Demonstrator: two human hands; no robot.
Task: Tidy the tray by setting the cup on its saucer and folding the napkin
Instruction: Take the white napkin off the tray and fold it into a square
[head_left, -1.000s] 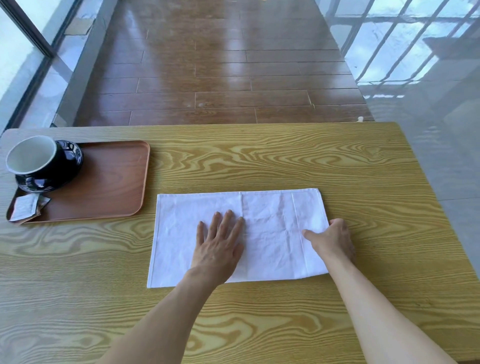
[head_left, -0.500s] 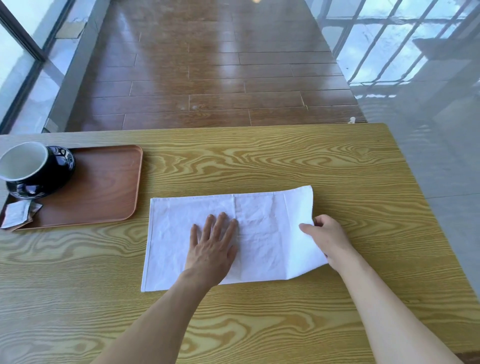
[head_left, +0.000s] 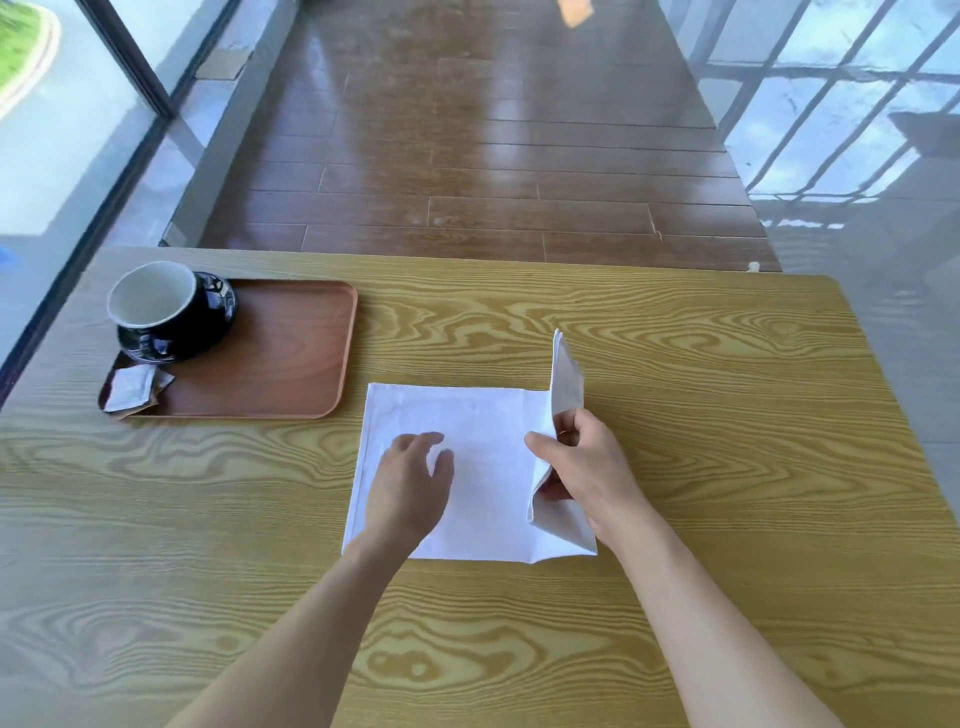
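A white cloth napkin (head_left: 483, 467) lies on the wooden table, right of the tray. My right hand (head_left: 587, 467) pinches the napkin's right edge and holds that flap upright, standing off the table. My left hand (head_left: 413, 483) rests palm down on the napkin's left half, fingers slightly apart. A black cup with a white inside (head_left: 156, 306) sits on a black saucer (head_left: 215, 317) in the far left corner of the brown tray (head_left: 291, 364).
Torn paper sachets (head_left: 132, 387) lie on the tray's near left corner. The table's far edge borders a wooden floor; glass walls stand at the left and right. Bare tabletop (head_left: 727, 415) extends right of the napkin.
My right hand has gripped the napkin's right edge and lifted it from flat to upright, moving leftward. My left hand slid left on the cloth.
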